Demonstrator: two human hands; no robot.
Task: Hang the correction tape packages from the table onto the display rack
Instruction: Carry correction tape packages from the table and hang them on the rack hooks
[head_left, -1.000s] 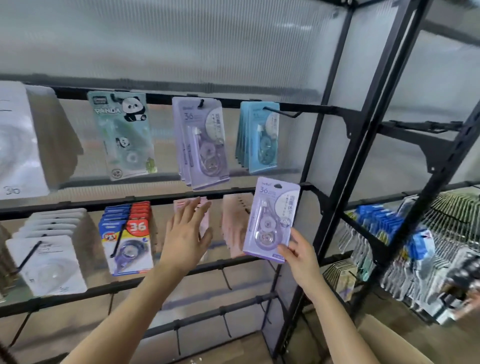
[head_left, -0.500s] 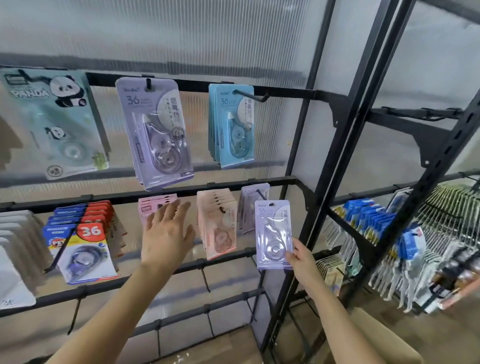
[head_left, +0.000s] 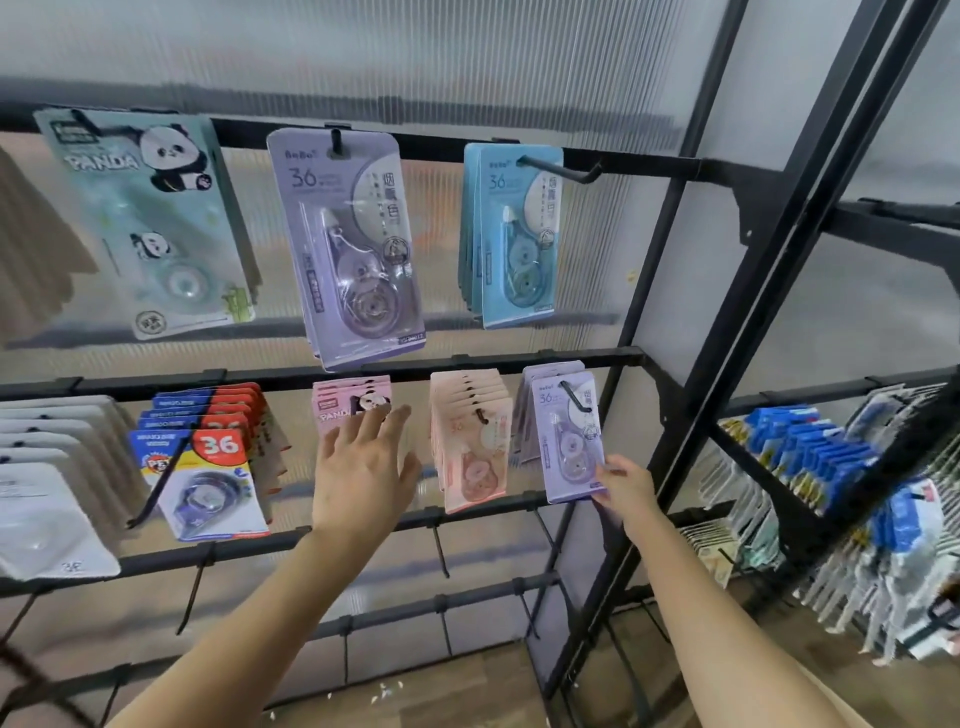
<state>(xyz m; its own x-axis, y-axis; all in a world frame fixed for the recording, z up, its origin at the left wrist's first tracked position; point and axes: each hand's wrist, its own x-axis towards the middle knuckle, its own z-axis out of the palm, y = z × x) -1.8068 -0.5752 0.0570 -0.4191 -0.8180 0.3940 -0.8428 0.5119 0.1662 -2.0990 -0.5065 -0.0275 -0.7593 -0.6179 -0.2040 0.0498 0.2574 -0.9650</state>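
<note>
On the display rack's middle row, right hand pinching the lower corner of a purple correction tape package at the far-right hook, left hand holding nothing, fingers spread before pink packages

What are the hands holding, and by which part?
Right hand pinches the purple correction tape package by its lower right corner. Left hand is open, holding nothing.

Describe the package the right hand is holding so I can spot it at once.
On the black display rack, follow the middle rail to its right end. The lilac package hangs frontmost there, right of the peach packages; it alone has the right hand pinching its lower corner.
</note>
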